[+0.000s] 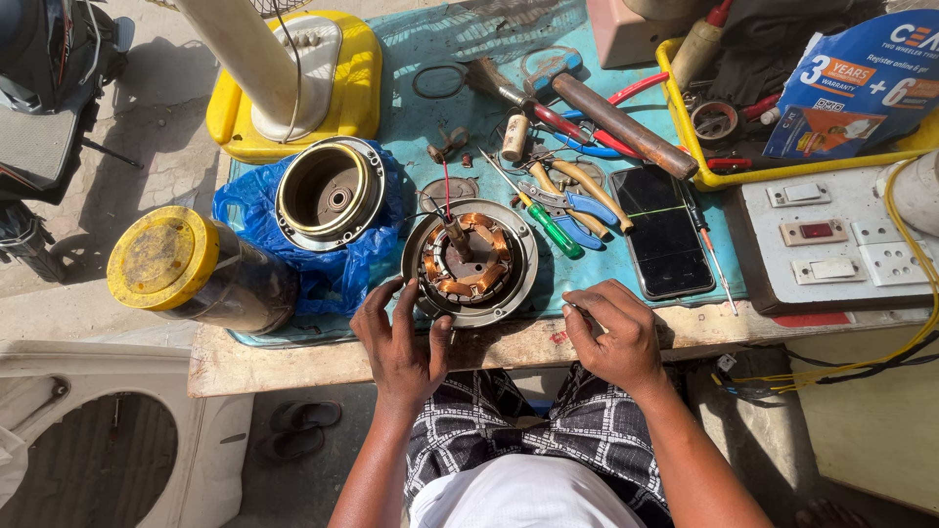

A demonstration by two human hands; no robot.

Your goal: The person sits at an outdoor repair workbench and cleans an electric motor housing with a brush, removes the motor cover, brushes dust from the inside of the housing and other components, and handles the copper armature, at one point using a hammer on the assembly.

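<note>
The motor stator (pixel 471 260) sits at the near edge of the surface (pixel 293 360), right at the tips of my left fingers (pixel 403 298). It is a round metal plate with copper windings ringed around a steel core, and a shaft stands up at its middle with thin red and black wires rising from it. I judge it heavy for its size and stiff in the plate, but the copper coils and those thin leads look easy to nick or tear, so the safe place to take hold is the outer metal rim, not the windings.

My left hand (pixel 399 344) is spread open, fingers splayed, with the fingertips touching the near-left rim of the stator; it steadies the piece rather than clamps it. My right hand (pixel 616 337) rests on the edge of the surface just to the right of the stator, fingers curled in and pinched on something small and thin (pixel 575 311); I cannot tell what it is.

Beyond my left fingers lies an empty motor housing (pixel 330 193) on a blue plastic bag (pixel 245 210), and further left a jar with a yellow lid (pixel 161 257) on its side. Beyond my right fingers lie a green-handled screwdriver (pixel 546 223), blue-handled pliers (pixel 572 203) and a dark phone (pixel 662 231).
</note>
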